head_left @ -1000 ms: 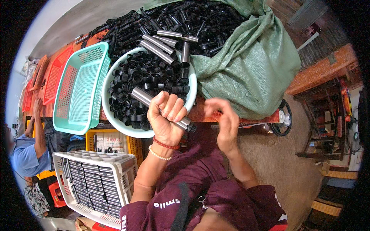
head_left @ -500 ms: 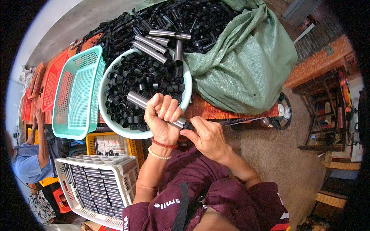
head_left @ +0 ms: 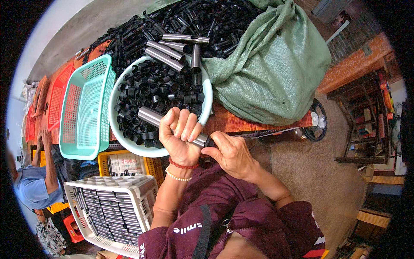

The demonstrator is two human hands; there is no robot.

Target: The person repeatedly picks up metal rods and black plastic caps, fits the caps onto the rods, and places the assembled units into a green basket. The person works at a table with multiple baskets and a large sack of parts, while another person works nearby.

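Observation:
A silver metal tube (head_left: pixel 151 115) slants down to the right in front of me, over the near rim of a pale green tub (head_left: pixel 115 137). My left hand (head_left: pixel 179 131) is wrapped round its middle in a fist. At the tube's lower right end sits a black plastic cap (head_left: pixel 210 142), pinched between the thumb and fingers of my right hand (head_left: pixel 233 154). The fingers partly cover this cap. Many loose short black rings (head_left: pixel 148 90) fill the tub. Across its far rim lie several more silver tubes (head_left: pixel 164 58) with black ends.
Behind the tub is a heap of black parts (head_left: pixel 194 21), beside a green woven sack (head_left: pixel 276 73). To the left stand a mint basket (head_left: pixel 64 129) and a red basket (head_left: pixel 54 103). A white crate (head_left: pixel 125 247) holds rows of tubes at lower left. A person (head_left: pixel 34 185) works at far left.
The view has shifted slightly. Both hands keep their grips on the tube and cap, and a little less of the black cap shows beside my right thumb.

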